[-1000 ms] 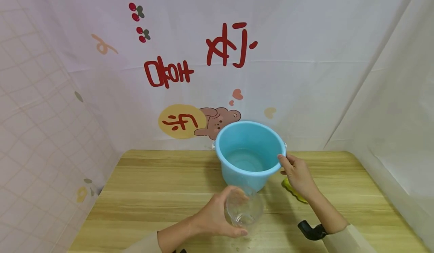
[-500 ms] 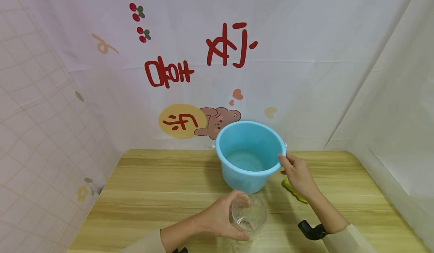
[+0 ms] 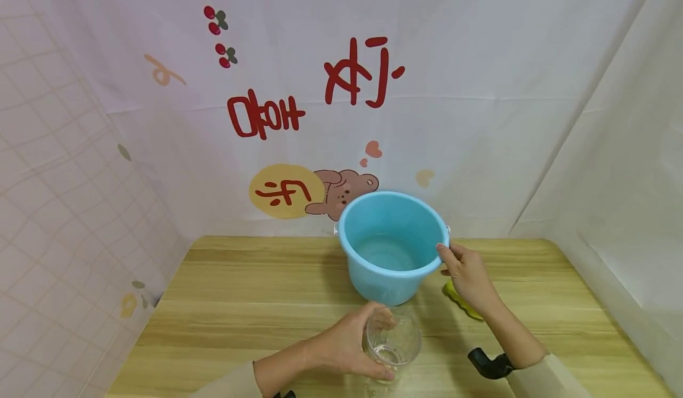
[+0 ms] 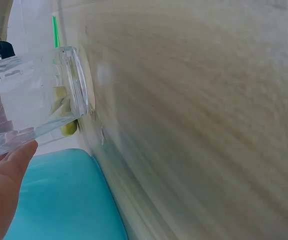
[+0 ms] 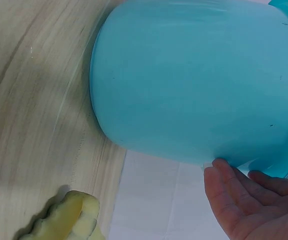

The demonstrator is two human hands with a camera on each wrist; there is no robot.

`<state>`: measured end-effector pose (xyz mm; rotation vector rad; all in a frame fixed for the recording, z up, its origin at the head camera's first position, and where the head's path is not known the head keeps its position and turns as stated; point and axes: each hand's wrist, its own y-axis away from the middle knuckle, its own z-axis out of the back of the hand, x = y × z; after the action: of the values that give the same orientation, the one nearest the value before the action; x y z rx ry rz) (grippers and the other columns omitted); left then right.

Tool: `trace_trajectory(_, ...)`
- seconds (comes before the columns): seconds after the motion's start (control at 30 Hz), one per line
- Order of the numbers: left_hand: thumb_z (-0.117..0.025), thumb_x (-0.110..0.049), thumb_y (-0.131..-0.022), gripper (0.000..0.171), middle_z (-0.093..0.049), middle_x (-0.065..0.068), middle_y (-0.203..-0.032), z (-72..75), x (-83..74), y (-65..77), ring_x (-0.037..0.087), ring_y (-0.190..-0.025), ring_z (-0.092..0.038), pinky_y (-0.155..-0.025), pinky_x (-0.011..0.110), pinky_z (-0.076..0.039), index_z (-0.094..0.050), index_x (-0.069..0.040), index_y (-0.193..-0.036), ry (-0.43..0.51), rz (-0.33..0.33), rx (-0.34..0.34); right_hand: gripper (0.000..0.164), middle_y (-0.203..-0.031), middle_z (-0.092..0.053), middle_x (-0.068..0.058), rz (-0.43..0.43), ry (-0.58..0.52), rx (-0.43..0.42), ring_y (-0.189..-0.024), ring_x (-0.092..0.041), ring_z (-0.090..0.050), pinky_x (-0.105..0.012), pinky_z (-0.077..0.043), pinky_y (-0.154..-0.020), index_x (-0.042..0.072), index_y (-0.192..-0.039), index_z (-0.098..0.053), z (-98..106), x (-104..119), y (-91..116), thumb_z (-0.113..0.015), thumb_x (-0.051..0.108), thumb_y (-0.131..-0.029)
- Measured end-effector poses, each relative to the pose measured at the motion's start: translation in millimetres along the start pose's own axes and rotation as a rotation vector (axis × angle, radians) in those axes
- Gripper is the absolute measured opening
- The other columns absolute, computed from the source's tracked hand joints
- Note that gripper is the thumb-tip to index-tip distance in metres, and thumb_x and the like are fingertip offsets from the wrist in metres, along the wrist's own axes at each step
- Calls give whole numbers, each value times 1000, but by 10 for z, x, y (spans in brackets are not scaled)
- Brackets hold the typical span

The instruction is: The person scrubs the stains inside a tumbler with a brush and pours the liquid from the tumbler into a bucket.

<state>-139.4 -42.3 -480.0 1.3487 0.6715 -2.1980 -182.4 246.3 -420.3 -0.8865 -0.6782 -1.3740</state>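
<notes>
My left hand [image 3: 344, 344] holds a clear cup [image 3: 399, 341] around its side, in front of the bucket. A little clear liquid seems to lie at the cup's bottom. In the left wrist view the base of the cup [image 4: 79, 82] is at or just above the tabletop; I cannot tell which. A light blue bucket [image 3: 380, 285] stands upright on the table, with water at its bottom. At the bucket's right rim my right hand [image 3: 472, 279] grips, thumb on top. The right wrist view shows its fingers [image 5: 234, 185] below the rim, against the bucket's outer wall.
Right of the bucket lies a yellow-green object with a wavy edge [image 3: 460, 300], partly behind my right forearm. Small wet spots mark the wooden table [image 3: 256, 303] near the cup. A printed white cloth [image 3: 469, 137] hangs behind the table.
My left hand has moved slightly right and down with the cup, away from the bucket's front, and then nearly stopped. The right hand and the bucket have hardly moved.
</notes>
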Motion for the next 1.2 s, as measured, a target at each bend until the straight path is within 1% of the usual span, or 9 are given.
trace_trajectory(0.23,-94,-24,-80,81,-63,1,-140,-5,-3,6,10,-131,-56,-112,29,-43,-45,-7,-142,-10,13,15,55,-130,-65,-32,-1,-1,0,-112,-42,-68,-40,-62,-84,-13,-142,-55,-8,-3,3,-48,33,-113)
trace_trajectory(0.47,-94,-26,-81,78,-63,-4,-139,-10,7,25,9,-131,-57,-112,29,-43,-45,-15,-140,-28,5,9,56,-131,-65,-32,-11,-3,-1,-113,-42,-67,-40,-62,-84,-13,-142,-55,-12,12,9,-48,34,-113)
trace_trajectory(0.73,-94,-29,-80,80,-62,-9,-139,-8,7,38,8,-132,-54,-112,28,-43,-46,-11,-141,-29,30,5,57,-131,-65,-31,-23,-5,3,-112,-41,-68,-39,-61,-85,-13,-143,-54,-8,37,11,-48,35,-113)
trace_trajectory(0.87,-95,-30,-80,81,-62,-8,-139,-11,6,42,7,-131,-54,-112,28,-43,-46,-12,-142,-46,36,6,57,-131,-65,-30,-22,0,2,-111,-41,-68,-40,-61,-85,-12,-144,-54,-6,37,18,-48,36,-113)
trace_trajectory(1.0,-96,-32,-79,84,-60,-7,-140,-16,9,46,6,-131,-53,-111,29,-43,-45,-16,-144,-58,52,2,58,-130,-66,-30,-30,2,-2,-108,-39,-69,-41,-61,-85,-11,-143,-56,-4,36,23,-48,37,-113)
trace_trajectory(1.1,-96,-32,-78,86,-59,-4,-142,-16,13,48,6,-131,-53,-110,28,-44,-44,-18,-146,-54,65,-3,58,-129,-66,-30,-35,7,-7,-106,-39,-70,-39,-62,-84,-11,-141,-57,-4,41,25,-48,38,-113)
trace_trajectory(1.2,-96,-31,-78,88,-58,-4,-143,-10,12,53,6,-132,-53,-111,28,-44,-44,-16,-148,-48,71,-1,57,-129,-66,-31,-34,11,-11,-107,-39,-70,-37,-62,-83,-11,-140,-58,-7,42,20,-48,38,-113)
